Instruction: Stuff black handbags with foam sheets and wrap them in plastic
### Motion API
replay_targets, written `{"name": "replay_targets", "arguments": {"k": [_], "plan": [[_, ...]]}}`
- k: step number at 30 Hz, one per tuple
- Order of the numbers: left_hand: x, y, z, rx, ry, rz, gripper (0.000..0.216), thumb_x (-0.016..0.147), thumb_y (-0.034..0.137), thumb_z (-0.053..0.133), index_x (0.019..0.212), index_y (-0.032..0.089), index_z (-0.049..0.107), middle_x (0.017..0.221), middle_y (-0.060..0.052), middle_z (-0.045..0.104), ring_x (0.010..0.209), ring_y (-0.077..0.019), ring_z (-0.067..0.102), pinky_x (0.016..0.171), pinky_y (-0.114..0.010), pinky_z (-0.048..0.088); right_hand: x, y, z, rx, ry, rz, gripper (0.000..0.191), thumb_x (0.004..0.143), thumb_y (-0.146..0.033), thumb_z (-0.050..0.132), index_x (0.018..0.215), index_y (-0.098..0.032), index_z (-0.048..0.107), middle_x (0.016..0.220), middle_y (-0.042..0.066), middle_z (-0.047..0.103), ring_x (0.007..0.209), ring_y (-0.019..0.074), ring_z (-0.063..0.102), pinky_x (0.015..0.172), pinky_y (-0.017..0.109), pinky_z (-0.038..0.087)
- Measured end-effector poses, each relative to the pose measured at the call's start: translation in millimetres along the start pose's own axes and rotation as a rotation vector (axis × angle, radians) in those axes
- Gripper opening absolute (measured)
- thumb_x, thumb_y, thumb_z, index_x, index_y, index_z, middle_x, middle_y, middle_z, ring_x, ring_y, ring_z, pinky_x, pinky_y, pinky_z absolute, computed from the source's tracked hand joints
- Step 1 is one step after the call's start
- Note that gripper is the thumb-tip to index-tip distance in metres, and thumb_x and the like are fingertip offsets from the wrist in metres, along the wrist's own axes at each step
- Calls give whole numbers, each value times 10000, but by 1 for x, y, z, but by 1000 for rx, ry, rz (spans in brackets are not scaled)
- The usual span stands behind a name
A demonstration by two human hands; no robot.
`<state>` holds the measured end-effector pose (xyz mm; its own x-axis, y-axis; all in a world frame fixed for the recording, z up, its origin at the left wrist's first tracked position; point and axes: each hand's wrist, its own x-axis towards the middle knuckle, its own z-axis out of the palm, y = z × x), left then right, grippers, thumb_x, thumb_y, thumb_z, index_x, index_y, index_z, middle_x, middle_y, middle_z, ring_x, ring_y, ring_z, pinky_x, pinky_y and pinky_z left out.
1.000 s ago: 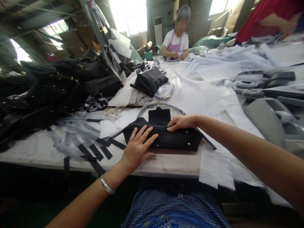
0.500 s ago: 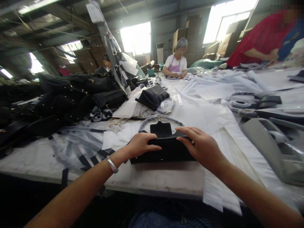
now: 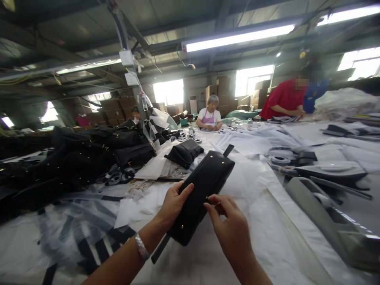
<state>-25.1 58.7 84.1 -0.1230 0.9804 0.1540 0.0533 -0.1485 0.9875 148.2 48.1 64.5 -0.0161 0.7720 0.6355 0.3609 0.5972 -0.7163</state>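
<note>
A black leather handbag (image 3: pixel 204 186) with small gold studs is lifted off the white table (image 3: pixel 267 221), tilted with one end pointing up and away. My left hand (image 3: pixel 172 206), with a silver bracelet on the wrist, grips its left side, thumb over the top. On the bag's right side my right hand (image 3: pixel 228 225) is curled, fingertips pinching near its upper edge. A black strap hangs from the bag's lower end.
A pile of black handbags (image 3: pixel 89 154) fills the left. Another black bag (image 3: pixel 185 152) lies further along the table. Plastic-wrapped black straps (image 3: pixel 83 229) lie near left. Grey bag parts (image 3: pixel 323 190) sit at right. Two people work at the far end.
Both hands lifted the bag from flat on the table and turned it endwise in the air. The camera tipped upward, showing more ceiling.
</note>
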Motion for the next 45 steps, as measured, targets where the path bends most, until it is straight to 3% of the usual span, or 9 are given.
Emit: {"name": "replay_targets", "arguments": {"k": [5,8,15,26,32,36,41,45], "plan": [[-5,-9,17,-132,73,-28,398,847,554,655,907,161,627,742,-1,635,618,-133,599,545,-219,489,0,6,3,28,38,169,169,869,-359,666,932,-203,669,883,47,707,696,191,688,658,311,561],[-11,-20,30,-188,99,-40,434,874,580,604,984,161,641,824,-36,675,680,-166,644,593,-256,526,-2,11,-2,34,27,254,213,862,-393,667,952,-200,676,847,55,740,683,215,711,657,330,563],[-30,-45,57,-197,147,-23,423,882,586,588,943,172,650,790,-19,659,686,-158,619,589,-241,499,-9,26,-23,25,-7,313,187,843,-386,691,901,-208,695,798,47,746,691,245,722,676,363,568],[-39,-57,66,-55,167,40,349,904,522,598,863,176,620,731,15,590,671,-130,523,594,-220,436,-14,32,-36,141,-123,500,193,856,-393,664,866,-208,716,760,31,741,689,227,720,665,325,560],[-41,-55,67,-20,177,53,346,894,518,609,814,182,608,705,28,560,666,-129,504,599,-218,432,-11,30,-41,38,-209,426,197,884,-390,614,832,-212,680,608,-1,668,563,198,651,558,289,501],[-40,-53,65,-24,175,46,345,900,511,602,822,175,608,717,19,571,672,-133,510,596,-222,434,-13,35,-40,52,-205,330,188,924,-374,562,861,-215,639,695,14,670,596,182,633,579,281,502],[-35,-53,63,-51,184,29,356,913,520,581,839,172,600,730,17,572,678,-131,521,613,-228,444,-23,40,-35,63,-259,98,158,943,-330,542,841,-226,601,816,22,624,736,182,624,699,295,522],[-33,-54,64,-67,175,9,367,904,534,586,831,175,599,711,24,569,653,-126,522,596,-220,441,-33,39,-32,129,-242,181,159,951,-331,540,838,-229,585,776,-4,600,661,160,626,645,274,527]]}}
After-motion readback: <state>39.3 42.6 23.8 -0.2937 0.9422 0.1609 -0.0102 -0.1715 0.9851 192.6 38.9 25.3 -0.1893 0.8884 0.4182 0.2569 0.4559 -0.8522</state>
